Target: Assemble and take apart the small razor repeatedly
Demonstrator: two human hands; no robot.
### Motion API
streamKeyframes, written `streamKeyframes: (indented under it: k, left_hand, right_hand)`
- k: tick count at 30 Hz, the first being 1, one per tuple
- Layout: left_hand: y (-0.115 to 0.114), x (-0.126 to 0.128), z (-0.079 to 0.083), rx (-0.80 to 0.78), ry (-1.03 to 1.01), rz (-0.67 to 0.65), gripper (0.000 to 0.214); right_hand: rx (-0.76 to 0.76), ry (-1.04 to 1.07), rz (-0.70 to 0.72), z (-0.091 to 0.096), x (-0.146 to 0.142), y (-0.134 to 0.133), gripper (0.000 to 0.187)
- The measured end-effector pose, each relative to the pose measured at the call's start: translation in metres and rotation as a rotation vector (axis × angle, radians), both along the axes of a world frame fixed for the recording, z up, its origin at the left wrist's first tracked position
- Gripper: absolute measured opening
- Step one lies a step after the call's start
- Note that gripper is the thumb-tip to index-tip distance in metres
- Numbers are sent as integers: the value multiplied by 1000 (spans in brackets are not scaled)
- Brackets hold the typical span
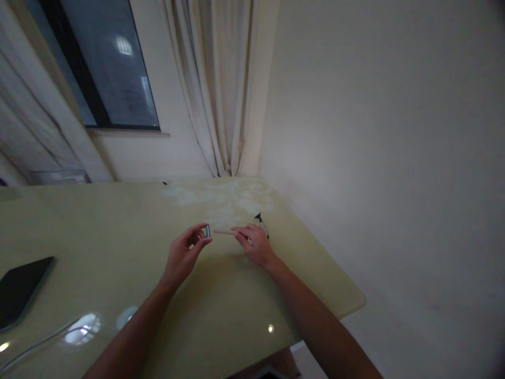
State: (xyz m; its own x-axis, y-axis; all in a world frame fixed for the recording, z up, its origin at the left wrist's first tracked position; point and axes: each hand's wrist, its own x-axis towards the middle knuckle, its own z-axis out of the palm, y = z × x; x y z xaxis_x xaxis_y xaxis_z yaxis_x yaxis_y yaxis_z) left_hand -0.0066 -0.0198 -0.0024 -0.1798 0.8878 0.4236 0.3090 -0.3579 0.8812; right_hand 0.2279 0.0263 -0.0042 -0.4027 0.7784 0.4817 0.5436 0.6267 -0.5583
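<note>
My left hand [186, 250] pinches a small flat green-and-white piece [207, 231] with a dark edge between thumb and fingertips; its kind is not clear. My right hand [254, 243] is closed on one end of a thin, pale stick [224, 231]. The stick's free end points left at the small piece, with a narrow gap between them. Both hands are just above the table. Right beside my right hand lies a razor [262, 225] with a black T-shaped head and a light and dark handle, partly hidden by the hand.
The pale yellow-green glossy table [118, 226] meets the wall [374, 147] on the right. A dark flat device [24, 289] and a white cable [37, 345] lie at the left. A tiny black item [164, 183] sits near the back edge, below the curtain [221, 79].
</note>
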Motion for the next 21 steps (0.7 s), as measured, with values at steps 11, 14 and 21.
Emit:
streamKeyframes:
  k: [11, 14, 21]
  left_hand:
    - [-2, 2, 2, -18, 4, 2, 42]
    - [-2, 2, 1, -19, 17, -5, 41]
    - [-2, 1, -1, 6, 57, -2, 39]
  right_hand:
    - [-63, 66, 71, 2, 2, 3, 41]
    - [-69, 76, 155, 2, 1, 2, 40]
    - [-65, 29, 109, 0, 7, 9, 41]
